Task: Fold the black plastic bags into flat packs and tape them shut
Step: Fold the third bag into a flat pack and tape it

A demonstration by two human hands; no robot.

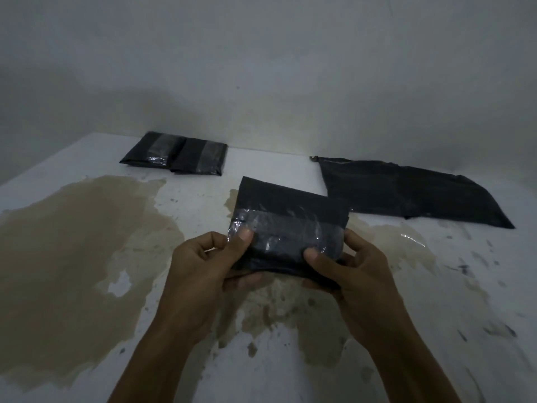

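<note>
**Taped pack held above the worktop**

Both hands, left hand (200,266) and right hand (348,271), pinch a folded black pack (287,225) between thumb and fingers above the stained worktop (87,242). Clear tape (279,228) crosses it.

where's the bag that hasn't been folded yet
In the head view the unfolded bag lies flat at the table's far right, near the wall, just behind and right of the taped pack held in both hands.

Fingers of both hands – left (200,266), right (353,271) – hide under the pack (286,228); forearms cut off at the near edge.
</note>
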